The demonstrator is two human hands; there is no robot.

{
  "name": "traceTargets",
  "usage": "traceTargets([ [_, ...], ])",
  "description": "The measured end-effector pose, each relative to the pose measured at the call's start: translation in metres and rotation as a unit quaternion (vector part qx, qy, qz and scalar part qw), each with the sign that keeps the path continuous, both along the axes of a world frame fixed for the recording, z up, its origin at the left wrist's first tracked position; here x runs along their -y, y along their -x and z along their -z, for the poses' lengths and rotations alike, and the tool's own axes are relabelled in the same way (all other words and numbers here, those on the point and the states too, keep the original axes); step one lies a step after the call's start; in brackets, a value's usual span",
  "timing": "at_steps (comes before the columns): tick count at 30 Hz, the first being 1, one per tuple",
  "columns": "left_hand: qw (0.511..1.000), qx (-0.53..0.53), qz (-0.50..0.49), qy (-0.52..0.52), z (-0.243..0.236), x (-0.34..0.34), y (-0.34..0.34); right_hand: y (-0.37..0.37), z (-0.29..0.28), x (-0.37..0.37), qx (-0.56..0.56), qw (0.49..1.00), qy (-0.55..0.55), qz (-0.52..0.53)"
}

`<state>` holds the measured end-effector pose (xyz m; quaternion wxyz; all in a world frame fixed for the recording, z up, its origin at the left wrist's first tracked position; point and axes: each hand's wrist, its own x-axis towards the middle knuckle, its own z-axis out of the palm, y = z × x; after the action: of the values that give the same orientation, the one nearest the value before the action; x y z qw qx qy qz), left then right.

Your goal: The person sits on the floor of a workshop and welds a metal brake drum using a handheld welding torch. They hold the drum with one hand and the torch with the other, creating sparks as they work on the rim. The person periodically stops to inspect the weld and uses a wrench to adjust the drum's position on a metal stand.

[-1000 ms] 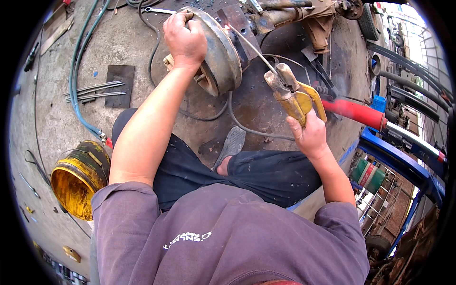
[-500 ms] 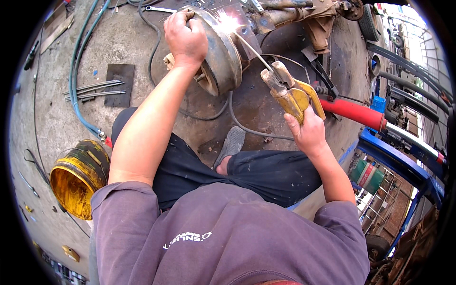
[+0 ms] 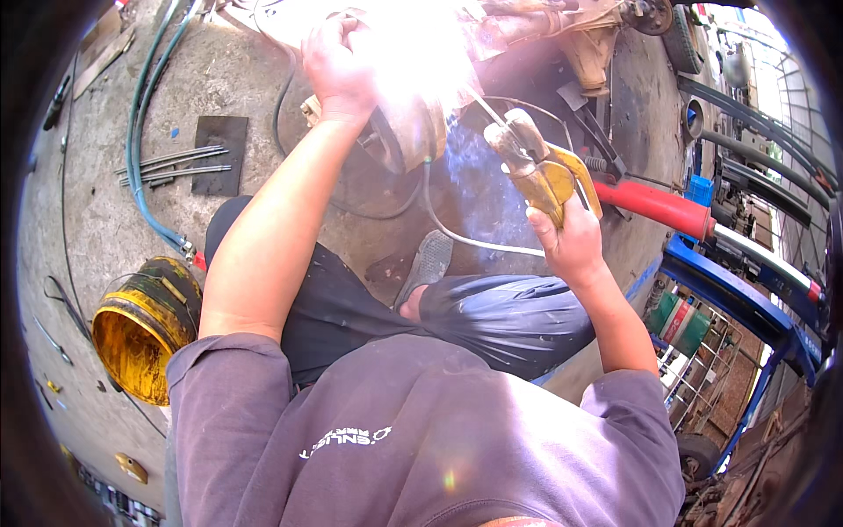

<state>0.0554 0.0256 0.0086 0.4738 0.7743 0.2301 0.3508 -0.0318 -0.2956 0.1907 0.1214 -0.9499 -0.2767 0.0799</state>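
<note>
Arc glare (image 3: 421, 53) has spread — welding apparently underway, right hand (image 3: 575, 241) fingers wrapped round electrode holder (image 3: 549, 183), left hand (image 3: 338, 72) fingers glare-hidden, can't tell — next likely needs steady rod (image 3: 484, 106).

A strong white glare (image 3: 421, 53) hides the upper part of the metal drum (image 3: 416, 145) and also the tip of the rod (image 3: 486, 108), so one cannot see where this rod ends. The same light washes out the fingers of the left hand (image 3: 338, 70); their exact place on the drum is unclear. The yellow holder (image 3: 546, 182) covers some fingers of the right hand (image 3: 572, 241). The picture's upper edge cuts the blue hoses (image 3: 136, 132).
</note>
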Motion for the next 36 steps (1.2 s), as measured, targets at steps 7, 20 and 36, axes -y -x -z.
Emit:
traceTargets([
  [7,1.000,-0.004,0.003,0.004,0.001,0.000,0.000,0.004,-0.011,-0.002,-0.009,0.998,-0.053,0.031],
  [20,1.000,0.018,-0.006,0.005,-0.001,0.002,-0.003,0.004,0.001,0.005,-0.002,1.000,-0.003,0.012],
  [36,1.000,0.023,-0.009,0.002,0.000,0.002,-0.003,0.003,0.006,0.005,0.003,1.000,0.023,0.012],
])
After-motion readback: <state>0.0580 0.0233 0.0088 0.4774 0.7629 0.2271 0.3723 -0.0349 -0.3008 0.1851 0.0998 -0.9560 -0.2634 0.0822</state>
